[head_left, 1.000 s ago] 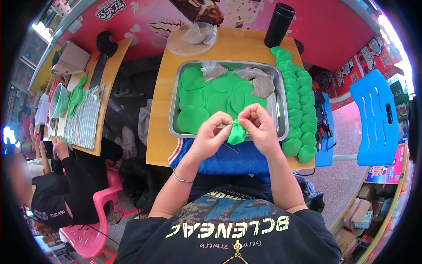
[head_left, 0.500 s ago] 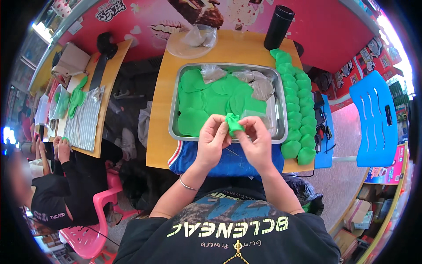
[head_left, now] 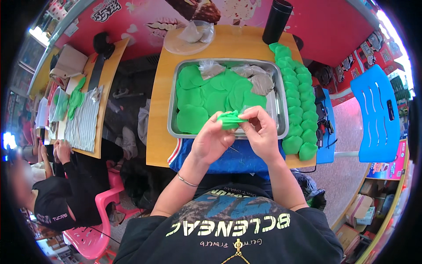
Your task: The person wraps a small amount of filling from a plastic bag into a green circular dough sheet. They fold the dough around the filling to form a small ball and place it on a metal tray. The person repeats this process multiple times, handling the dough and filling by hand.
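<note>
A small green dough piece (head_left: 231, 119) (folded, crumpled) sits pinched above the tray's near rim.

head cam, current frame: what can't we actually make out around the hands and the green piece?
- Green piece: its shape and far side, covered by the fingers of the left hand and right hand.
- Metal tray: near rim behind both hands.
- Clear bags in the tray: contents too small, crumpled.
- Blue cloth: lower part hidden by the forearms.
</note>
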Demonstrator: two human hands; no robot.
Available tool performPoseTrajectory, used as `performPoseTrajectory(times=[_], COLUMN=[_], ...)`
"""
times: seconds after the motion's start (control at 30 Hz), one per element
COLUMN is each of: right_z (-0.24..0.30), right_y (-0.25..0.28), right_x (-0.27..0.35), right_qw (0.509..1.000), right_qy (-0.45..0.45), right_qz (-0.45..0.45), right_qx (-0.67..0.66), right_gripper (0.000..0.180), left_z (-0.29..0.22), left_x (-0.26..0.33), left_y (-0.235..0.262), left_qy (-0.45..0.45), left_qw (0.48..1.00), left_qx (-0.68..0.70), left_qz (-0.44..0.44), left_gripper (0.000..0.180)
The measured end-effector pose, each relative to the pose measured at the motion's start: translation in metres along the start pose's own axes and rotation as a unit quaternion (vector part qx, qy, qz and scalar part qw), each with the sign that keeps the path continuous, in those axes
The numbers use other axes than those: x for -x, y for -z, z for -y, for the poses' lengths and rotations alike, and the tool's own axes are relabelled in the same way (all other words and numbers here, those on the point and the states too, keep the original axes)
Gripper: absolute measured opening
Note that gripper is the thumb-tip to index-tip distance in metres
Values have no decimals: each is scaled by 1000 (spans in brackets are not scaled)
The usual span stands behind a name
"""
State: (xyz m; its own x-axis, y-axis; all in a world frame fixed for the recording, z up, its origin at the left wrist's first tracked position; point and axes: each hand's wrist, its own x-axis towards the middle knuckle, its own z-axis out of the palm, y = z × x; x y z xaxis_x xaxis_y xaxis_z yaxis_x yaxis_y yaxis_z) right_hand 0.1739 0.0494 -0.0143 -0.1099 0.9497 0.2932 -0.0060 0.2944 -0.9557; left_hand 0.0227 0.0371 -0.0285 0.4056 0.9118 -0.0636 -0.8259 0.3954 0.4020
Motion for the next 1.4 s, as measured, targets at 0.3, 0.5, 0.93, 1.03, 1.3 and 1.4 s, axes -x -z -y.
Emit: performPoseTrajectory(times=[0.3,0.5,0.93,1.03,1.3,1.4], right_z=[7,10,28,26,33,29], right_y=[-11,3,6,0,0,0], right_x=[14,21,13,14,12,13], right_qw=[933,964,980,988,980,972], right_qy=[242,202,-86,-50,65,97], right_qz=[-92,-22,178,129,146,145], right_qx=[250,172,-32,-71,119,156], right_gripper=[24,21,16,15,16,15], left_z=[22,7,-13,-9,0,6], left_x=[2,8,23,24,19,19], left_y=[-8,-13,-12,-20,-17,-18], left_qy=[-63,-127,-92,-106,-128,-154], left_qw=[994,966,946,932,906,917], left_qx=[-52,-215,-310,-345,-400,-358], left_qz=[-70,-73,-16,-38,-56,-89], left_gripper=[21,10,9,9,11,12])
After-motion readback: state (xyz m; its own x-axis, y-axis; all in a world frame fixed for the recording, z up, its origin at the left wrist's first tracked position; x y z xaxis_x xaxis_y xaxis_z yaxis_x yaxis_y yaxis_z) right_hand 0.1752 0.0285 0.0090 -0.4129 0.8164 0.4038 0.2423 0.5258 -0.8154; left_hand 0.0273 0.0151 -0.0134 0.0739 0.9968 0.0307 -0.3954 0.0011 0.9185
